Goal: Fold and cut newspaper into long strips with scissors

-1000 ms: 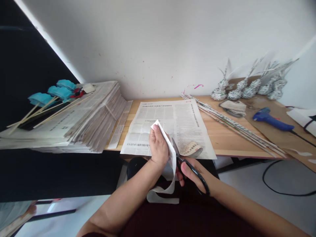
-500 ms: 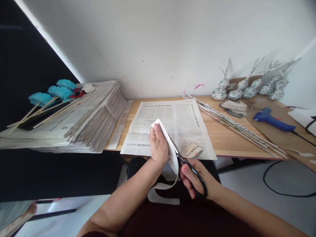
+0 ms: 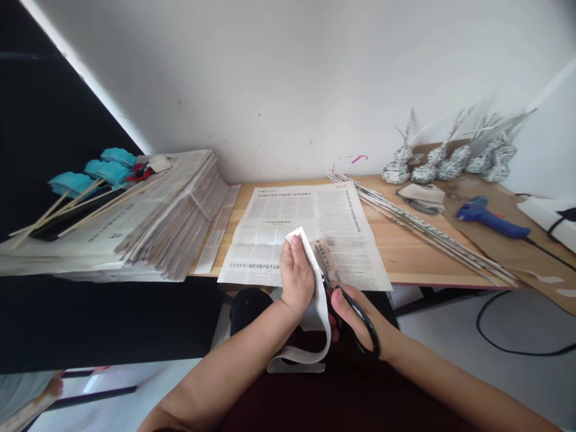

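My left hand [image 3: 297, 273] is closed on a folded piece of newspaper [image 3: 320, 300], with the thumb pressed near its pointed top corner. From that piece a long strip [image 3: 297, 355] curls down toward my lap. In my right hand [image 3: 355, 315] are black-handled scissors [image 3: 366, 324], their blades pointing up along the right edge of the folded paper. A cut-off, curved scrap of newspaper [image 3: 324, 257] stands against the blades. Beyond both hands, a newspaper sheet [image 3: 265, 234] lies flat on the wooden table [image 3: 396, 240].
A tall newspaper stack [image 3: 175, 222] fills the left, topped with blue shapes [image 3: 108, 171] and wooden sticks [image 3: 90, 210]. Rolled paper sticks [image 3: 423, 231], a blue glue gun [image 3: 490, 217], a cloth [image 3: 422, 197] and several woven paper gourds [image 3: 454, 161] sit at the right.
My left hand and the folded paper have shifted slightly right and down. The scissor blades now look closer together, and the scrap has moved left and stands more upright.
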`<move>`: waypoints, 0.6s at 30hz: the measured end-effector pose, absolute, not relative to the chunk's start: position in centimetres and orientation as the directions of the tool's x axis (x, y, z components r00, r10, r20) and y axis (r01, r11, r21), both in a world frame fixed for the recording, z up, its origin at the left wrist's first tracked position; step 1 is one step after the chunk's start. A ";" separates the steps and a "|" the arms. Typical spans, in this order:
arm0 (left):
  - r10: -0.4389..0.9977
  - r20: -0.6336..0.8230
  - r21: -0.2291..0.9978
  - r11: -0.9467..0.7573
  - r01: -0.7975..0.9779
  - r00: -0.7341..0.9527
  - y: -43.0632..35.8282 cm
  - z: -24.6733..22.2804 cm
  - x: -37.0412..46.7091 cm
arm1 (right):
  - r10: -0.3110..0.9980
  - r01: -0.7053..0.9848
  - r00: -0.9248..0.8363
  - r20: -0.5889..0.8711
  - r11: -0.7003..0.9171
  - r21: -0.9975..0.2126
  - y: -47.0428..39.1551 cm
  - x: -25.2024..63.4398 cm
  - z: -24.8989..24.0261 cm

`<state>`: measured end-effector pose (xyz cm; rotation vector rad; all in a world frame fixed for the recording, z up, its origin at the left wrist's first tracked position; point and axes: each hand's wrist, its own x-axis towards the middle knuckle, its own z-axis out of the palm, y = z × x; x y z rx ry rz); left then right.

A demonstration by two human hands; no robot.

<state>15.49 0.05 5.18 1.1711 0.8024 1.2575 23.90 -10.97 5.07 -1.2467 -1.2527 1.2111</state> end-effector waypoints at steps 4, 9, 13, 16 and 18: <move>0.964 0.189 0.962 -0.142 -0.234 0.189 0.2 5.1 15.6 | 0.999 0.022 0.013 -0.051 -0.051 -0.998 -11.2 23.8 4.4; 0.963 0.193 0.971 -0.159 -0.180 0.187 0.2 4.6 15.8 | 0.991 -0.059 0.072 -0.111 -0.107 -0.992 -11.3 23.4 3.5; 0.963 0.209 0.973 -0.188 -0.130 0.170 0.3 4.4 15.7 | 0.979 -0.150 0.077 -0.191 -0.178 -0.973 -11.2 23.0 3.0; 0.965 0.204 0.975 -0.186 -0.121 0.163 0.3 4.2 15.7 | 0.977 -0.151 0.066 -0.202 -0.190 -0.970 -11.2 23.0 3.2; 0.965 0.196 0.977 -0.177 -0.115 0.174 0.1 3.9 15.6 | 0.982 -0.124 0.069 -0.176 -0.166 -0.978 -11.1 23.2 3.7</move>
